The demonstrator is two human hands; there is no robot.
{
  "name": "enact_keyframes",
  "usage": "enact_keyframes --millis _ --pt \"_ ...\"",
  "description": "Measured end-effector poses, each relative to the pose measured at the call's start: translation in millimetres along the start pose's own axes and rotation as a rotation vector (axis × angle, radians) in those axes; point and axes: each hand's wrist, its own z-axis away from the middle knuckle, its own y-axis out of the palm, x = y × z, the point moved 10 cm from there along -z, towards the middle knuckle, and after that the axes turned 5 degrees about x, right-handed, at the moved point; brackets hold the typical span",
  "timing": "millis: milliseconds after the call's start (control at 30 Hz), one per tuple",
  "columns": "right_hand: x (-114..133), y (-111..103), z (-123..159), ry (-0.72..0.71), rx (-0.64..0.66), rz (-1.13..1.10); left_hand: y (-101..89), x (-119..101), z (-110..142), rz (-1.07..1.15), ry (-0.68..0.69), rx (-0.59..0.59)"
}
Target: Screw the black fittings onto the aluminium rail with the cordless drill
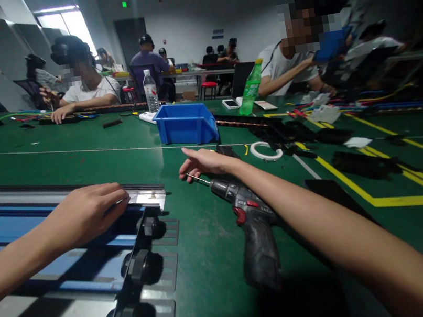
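My left hand (86, 211) lies flat with its fingers stretched out on the end of a long metal rail assembly (75, 285) with blue strips and black clamps. My right hand (202, 162) reaches forward over the green table, fingers loosely curled near the tip of the bit of a dark cordless drill (252, 232); whether it pinches anything small I cannot make out. The drill lies on its side under my right forearm. A blue plastic bin (186, 124) stands just beyond the right hand.
A white ring (266, 151) and black parts (359, 163) lie to the right, near yellow floor-style tape lines. A water bottle (150, 91) and a green bottle (251, 89) stand farther back. Other people sit working at the far side.
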Motion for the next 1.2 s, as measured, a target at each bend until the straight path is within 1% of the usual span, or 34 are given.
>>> enact_keyframes --millis 100,200,300,367,500,667,833,1000,1200 --pt "2.1 0.2 1.8 -0.01 -0.017 0.031 17.8 -1.3 -17.6 -0.023 -0.015 0.088" --pt "2.4 -0.1 2.6 -0.019 -0.029 0.059 35.2 9.6 -26.3 0.111 -0.144 0.143" --pt "1.6 -1.3 1.1 -0.023 -0.038 0.087 50.2 25.4 -24.8 0.241 -0.303 0.208" --pt "2.1 -1.3 0.0 -0.024 -0.042 0.107 54.3 29.8 -23.5 0.29 -0.336 0.233" --pt "7.8 1.6 2.0 -0.033 -0.045 0.152 52.8 29.8 -24.0 0.348 -0.313 0.225" --pt "13.5 4.2 6.2 -0.057 -0.058 0.188 51.0 29.7 -23.5 0.369 -0.3 0.205" --pt "9.6 1.0 2.4 -0.075 -0.068 0.15 50.1 28.4 -22.6 0.378 -0.291 0.218" --pt "6.4 -3.9 -1.0 -0.053 -0.077 0.12 45.9 27.2 -22.8 0.383 -0.275 0.194" --pt "5.2 -1.1 0.4 -0.037 -0.073 0.105 47.0 28.1 -22.6 0.408 -0.271 0.193"
